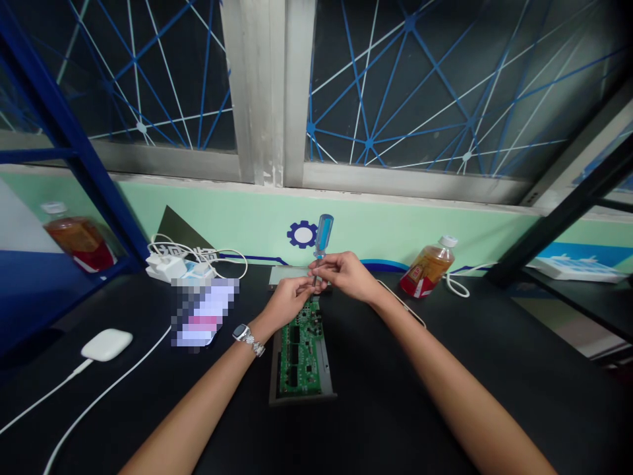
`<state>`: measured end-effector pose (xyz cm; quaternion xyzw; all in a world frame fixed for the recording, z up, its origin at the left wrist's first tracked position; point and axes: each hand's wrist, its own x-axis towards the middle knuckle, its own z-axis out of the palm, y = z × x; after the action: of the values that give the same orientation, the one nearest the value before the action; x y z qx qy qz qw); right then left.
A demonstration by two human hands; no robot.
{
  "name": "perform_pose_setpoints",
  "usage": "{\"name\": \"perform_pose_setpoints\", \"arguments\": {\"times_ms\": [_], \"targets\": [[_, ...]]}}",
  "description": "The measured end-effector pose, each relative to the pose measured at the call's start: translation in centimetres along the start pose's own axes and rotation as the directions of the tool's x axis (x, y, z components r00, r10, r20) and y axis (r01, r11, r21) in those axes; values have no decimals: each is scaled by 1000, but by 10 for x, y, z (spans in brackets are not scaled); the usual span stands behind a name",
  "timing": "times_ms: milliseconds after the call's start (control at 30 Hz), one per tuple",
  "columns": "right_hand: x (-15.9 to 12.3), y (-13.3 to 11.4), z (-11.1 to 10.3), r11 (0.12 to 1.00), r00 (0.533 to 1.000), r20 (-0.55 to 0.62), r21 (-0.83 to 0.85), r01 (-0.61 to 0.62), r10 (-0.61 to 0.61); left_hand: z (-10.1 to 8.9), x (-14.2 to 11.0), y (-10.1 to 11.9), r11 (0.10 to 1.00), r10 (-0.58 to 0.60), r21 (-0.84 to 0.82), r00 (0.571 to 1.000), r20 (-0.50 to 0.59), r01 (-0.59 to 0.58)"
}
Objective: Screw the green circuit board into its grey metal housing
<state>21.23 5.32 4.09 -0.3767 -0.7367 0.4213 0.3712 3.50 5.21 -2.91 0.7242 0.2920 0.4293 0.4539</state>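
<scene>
A screwdriver (324, 234) with a clear blue handle stands nearly upright over the far end of a green circuit board (309, 359). The board lies in a shallow grey metal case (328, 379) on the black desk. My right hand (349, 276) is closed, its fingers pinching the screwdriver just below the handle. Lower down, my left hand (289, 300), with a watch (242, 332) on its wrist, is closed with its fingertips around the shaft. The fingers partly hide the shaft, and whether the tip sits in a screw cannot be made out.
Left of the board lie a blurred-out phone (208, 316), a white power strip (182, 269) with cables and a white charging case (107, 344). Drink bottles stand at the right (428, 267) and far left (82, 241). A light flat panel (279, 274) lies behind my hands.
</scene>
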Motion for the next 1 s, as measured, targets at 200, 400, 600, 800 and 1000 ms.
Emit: {"name": "perform_pose_setpoints", "arguments": {"times_ms": [200,400,600,800,1000], "targets": [[0,3,7,994,983,-182,-108,17,-37,7,-1,1,989,47,146,986,-161,-23],[3,4,17,967,942,-316,-252,29,-110,8,1,1,976,3,211,960,-282,59],[2,2,17,970,952,-292,-240,22,-94,5,-1,0,990,-24,132,979,-205,52],[-3,-5,3,977,996,-26,-201,73,-80,3,-3,3,989,3,146,993,-120,14],[-3,0,11,988,984,-167,-146,44,-68,0,-2,5,990,7,139,999,-50,0]]}}
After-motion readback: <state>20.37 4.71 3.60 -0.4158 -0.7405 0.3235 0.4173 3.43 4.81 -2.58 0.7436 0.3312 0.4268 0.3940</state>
